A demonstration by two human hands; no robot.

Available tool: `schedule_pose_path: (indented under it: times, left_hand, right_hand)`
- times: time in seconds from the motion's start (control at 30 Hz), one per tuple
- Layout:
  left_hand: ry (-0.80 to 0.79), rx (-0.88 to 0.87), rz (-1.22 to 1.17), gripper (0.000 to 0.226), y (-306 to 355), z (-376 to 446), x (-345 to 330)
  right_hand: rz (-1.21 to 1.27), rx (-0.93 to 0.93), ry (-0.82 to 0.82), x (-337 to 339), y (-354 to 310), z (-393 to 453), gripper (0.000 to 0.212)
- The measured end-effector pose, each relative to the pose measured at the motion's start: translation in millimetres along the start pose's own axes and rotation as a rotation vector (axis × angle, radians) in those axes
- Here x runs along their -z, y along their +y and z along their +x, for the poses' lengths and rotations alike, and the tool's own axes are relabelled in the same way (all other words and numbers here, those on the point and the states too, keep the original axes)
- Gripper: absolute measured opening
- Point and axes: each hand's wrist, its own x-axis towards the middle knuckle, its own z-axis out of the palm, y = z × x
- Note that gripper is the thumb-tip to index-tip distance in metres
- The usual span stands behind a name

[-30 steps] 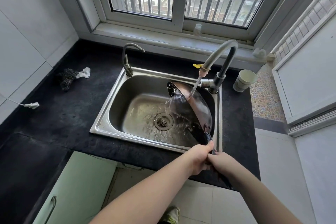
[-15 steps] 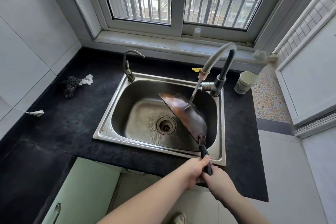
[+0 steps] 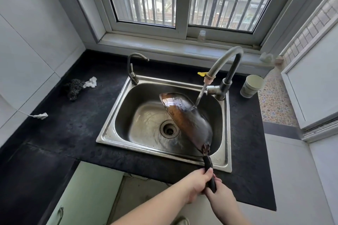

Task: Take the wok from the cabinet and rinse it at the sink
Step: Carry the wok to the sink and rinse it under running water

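A dark brown wok (image 3: pixel 184 117) stands tilted on its edge over the steel sink (image 3: pixel 117 115), its browned underside turned toward me. Water streams from the tall grey faucet (image 3: pixel 226 62) onto the wok's far side. The wok's black handle (image 3: pixel 209 171) reaches out over the sink's front rim. My left hand (image 3: pixel 196 182) grips that handle from the left. My right hand (image 3: pixel 218 191) grips it from the right, just below. A wet film covers the sink floor around the drain (image 3: pixel 169 129).
A black counter (image 3: pixel 76 129) surrounds the sink. A small second tap (image 3: pixel 133 71) stands at the sink's back left. A white paper cup (image 3: pixel 251 86) sits right of the faucet. A dark scrubber (image 3: pixel 74 87) and white rag (image 3: pixel 90 82) lie at left. A green cabinet door (image 3: pixel 86 193) hangs open below.
The wok has turned on its edge, so its underside now faces me instead of its inside. Both hands have drawn the handle back toward me, off the sink.
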Motion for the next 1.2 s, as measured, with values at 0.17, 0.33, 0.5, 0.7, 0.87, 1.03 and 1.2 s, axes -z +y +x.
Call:
schedule_pose_path:
  times: [0.17, 0.33, 0.5, 0.7, 0.87, 1.03, 1.2]
  left_hand:
    - [0.000, -0.001, 0.039, 0.023, -1, 1, -3]
    - [0.002, -0.035, 0.067, 0.021, -1, 3, -9]
    - [0.005, -0.027, 0.084, 0.022, 2, 2, -12]
    - [0.036, -0.035, 0.111, 0.023, 5, 2, -14]
    - [0.058, -0.064, 0.136, 0.022, 7, 3, -15]
    - [0.064, -0.069, 0.137, 0.018, 8, -1, -18]
    - [0.045, -0.074, 0.149, 0.018, 7, -6, -18]
  right_hand:
    - [0.061, -0.014, 0.038, -4, 8, 5, 0.040]
    - [0.067, -0.027, 0.076, -2, 18, 9, 0.042]
    - [0.057, 0.007, 0.050, 1, 22, 12, 0.041]
    - [0.048, 0.034, 0.026, 2, 26, 15, 0.037]
    - [0.068, 0.055, 0.001, 7, 22, 16, 0.040]
    - [0.073, 0.062, 0.000, 7, 23, 15, 0.042]
    - [0.066, 0.069, 0.000, 6, 25, 10, 0.031]
